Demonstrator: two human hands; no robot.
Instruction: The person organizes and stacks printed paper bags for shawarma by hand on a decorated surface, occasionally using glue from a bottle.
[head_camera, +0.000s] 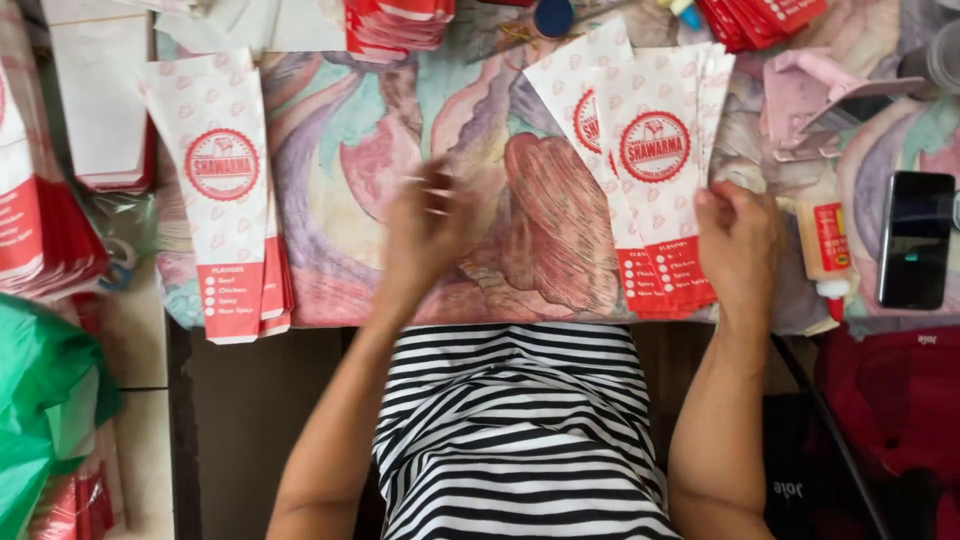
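From the head camera, the right hand (738, 245) rests on the right edge of a fanned stack of paper sleeves (650, 170). Its fingers are curled together and press on the sleeves' near right side, the thumb side touching the paper; whether any sleeve is pinched between them cannot be told. The fan spreads away from the hand toward the far left, with the red bands at its near end just beside the knuckles.

The left hand (428, 225) hangs over the bare cloth (350, 150), apart from the fan. It is blurred, its fingers loosely bent and slightly spread, holding nothing that can be made out.

The sleeves are thin, flat, long and narrow, white with a faint pale-pink pattern, a round red seal in the middle and a red band with white lines at the near end. A second pile (225, 190) of the same lies at the left. The cloth is soft, printed with pink, teal and brown swirls.

To the right of the right hand lies a small cream glue bottle (826, 245) with a red label and red cap; further right is a dark phone (915, 238). Red-and-white stacks (400, 22) lie along the far edge.
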